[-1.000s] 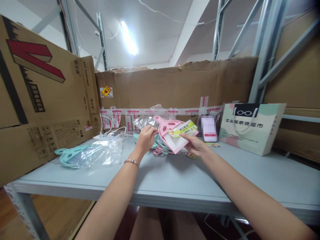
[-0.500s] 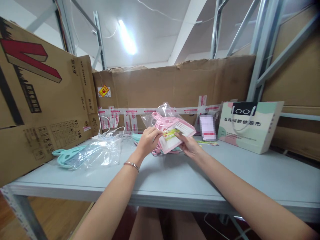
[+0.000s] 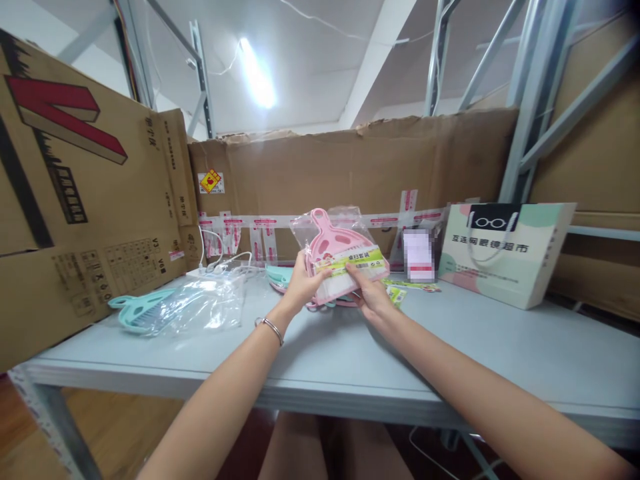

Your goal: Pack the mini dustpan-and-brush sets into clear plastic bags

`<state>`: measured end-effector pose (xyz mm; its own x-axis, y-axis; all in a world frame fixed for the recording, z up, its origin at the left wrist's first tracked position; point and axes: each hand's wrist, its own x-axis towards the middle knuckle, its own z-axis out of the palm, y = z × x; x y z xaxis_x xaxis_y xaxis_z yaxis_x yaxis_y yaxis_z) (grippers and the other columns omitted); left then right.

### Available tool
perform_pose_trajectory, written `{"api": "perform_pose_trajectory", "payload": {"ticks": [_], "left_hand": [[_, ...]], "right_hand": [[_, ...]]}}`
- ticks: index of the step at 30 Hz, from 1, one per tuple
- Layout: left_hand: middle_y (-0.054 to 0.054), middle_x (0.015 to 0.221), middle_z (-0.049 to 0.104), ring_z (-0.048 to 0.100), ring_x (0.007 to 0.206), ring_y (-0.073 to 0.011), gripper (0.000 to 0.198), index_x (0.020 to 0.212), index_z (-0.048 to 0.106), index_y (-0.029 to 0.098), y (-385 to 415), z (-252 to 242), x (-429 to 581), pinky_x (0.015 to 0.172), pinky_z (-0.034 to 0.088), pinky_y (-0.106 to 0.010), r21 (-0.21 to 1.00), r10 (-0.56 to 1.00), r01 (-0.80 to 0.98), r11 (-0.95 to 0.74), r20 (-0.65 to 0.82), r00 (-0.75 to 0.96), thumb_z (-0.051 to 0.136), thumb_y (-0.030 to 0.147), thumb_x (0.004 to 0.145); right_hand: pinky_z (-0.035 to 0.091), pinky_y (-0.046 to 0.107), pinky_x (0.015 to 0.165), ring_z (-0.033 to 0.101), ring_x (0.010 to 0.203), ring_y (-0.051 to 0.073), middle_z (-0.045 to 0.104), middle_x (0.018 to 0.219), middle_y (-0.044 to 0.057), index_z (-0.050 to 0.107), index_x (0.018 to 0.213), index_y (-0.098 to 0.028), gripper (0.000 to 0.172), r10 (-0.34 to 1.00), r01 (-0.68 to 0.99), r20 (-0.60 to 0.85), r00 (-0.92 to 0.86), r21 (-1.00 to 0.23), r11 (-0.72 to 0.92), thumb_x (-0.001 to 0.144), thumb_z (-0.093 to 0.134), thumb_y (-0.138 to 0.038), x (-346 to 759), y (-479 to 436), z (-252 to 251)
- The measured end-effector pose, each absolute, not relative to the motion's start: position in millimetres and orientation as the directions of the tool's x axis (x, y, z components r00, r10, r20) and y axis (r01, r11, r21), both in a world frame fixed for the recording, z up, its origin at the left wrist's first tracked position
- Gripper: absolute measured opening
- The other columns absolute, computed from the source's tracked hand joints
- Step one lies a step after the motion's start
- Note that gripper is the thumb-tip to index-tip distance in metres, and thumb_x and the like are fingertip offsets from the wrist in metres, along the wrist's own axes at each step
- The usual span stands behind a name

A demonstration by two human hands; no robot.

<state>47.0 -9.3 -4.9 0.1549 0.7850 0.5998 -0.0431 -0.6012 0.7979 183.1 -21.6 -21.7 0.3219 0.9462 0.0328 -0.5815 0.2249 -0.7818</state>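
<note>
A pink dustpan [image 3: 336,235] in a clear plastic bag [image 3: 356,217] is held up over the table, its handle pointing upward. Across its lower front lies a yellow-green and white printed label card [image 3: 357,258]. My left hand [image 3: 306,283] grips the dustpan's left edge, thumb on the front by the card. My right hand [image 3: 373,290] holds the lower right side, thumb pressed on the card. Behind and below, partly hidden by my hands, are teal and pink dustpans [image 3: 280,275] on the table.
On the grey table [image 3: 320,360], a teal dustpan and brush [image 3: 143,311] lies at left, partly in a clear bag. White cables [image 3: 215,257] run behind it. A paper bag [image 3: 500,257], a pixelated phone-like object [image 3: 419,257] and another printed card [image 3: 397,293] are at right. Cardboard boxes [image 3: 240,167] wall the back and left.
The pink dustpan has turned more upright and its front now faces me. The label card has come level across it, its print showing. My left hand has shifted to the dustpan's left edge.
</note>
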Motion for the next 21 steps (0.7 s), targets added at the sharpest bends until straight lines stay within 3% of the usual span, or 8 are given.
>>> {"api": "perform_pose_trajectory", "payload": {"ticks": [4, 10, 16, 21], "left_hand": [[-0.010, 0.117, 0.058, 0.055, 0.110, -0.0225, 0.051, 0.113, 0.044, 0.017, -8, -3, 41, 0.092, 0.045, -0.034, 0.797, 0.778, -0.024, -0.604, 0.596, 0.197, 0.069, 0.022, 0.069], [-0.009, 0.112, 0.061, 0.058, 0.103, -0.0222, 0.047, 0.110, 0.050, 0.017, -4, -2, 28, 0.087, 0.047, -0.033, 0.873, 0.838, -0.092, -0.479, 0.486, 0.248, 0.069, 0.022, 0.067], [-0.011, 0.088, 0.068, 0.064, 0.080, -0.0211, 0.030, 0.091, 0.061, 0.012, 5, -7, 30, 0.070, 0.050, -0.030, 0.982, 0.981, -0.071, -0.177, 0.181, 0.063, 0.070, 0.019, 0.063], [-0.010, 0.079, 0.069, 0.064, 0.071, -0.0196, 0.020, 0.085, 0.063, 0.011, 4, 1, 21, 0.058, 0.051, -0.027, 0.988, 0.991, -0.154, -0.001, 0.022, 0.132, 0.066, 0.021, 0.069]], "right_hand": [[0.051, 0.016, 0.046, 0.065, 0.064, 0.011, 0.071, 0.073, -0.003, 0.063, 0.086, -0.021, 0.026, 0.900, -0.578, -0.066, 0.431, -0.786, 0.219, 0.065, 0.075, -0.030, 202, -14, -18], [0.056, 0.023, 0.060, 0.067, 0.062, 0.014, 0.071, 0.070, 0.005, 0.062, 0.084, -0.012, 0.006, 1.000, -0.552, 0.018, -0.025, -0.834, 0.001, 0.081, 0.056, -0.012, 231, -4, -12], [0.056, 0.022, 0.051, 0.065, 0.054, 0.014, 0.069, 0.064, 0.006, 0.060, 0.087, -0.010, 0.007, 0.990, -0.441, -0.124, 0.070, -0.894, -0.080, 0.082, 0.057, -0.014, 226, -2, -21], [0.058, 0.022, 0.071, 0.068, 0.077, 0.013, 0.072, 0.085, 0.008, 0.061, 0.097, -0.011, 0.020, 0.983, -0.463, -0.035, -0.178, -0.879, -0.115, 0.083, 0.049, -0.004, 233, -19, -9]]}}
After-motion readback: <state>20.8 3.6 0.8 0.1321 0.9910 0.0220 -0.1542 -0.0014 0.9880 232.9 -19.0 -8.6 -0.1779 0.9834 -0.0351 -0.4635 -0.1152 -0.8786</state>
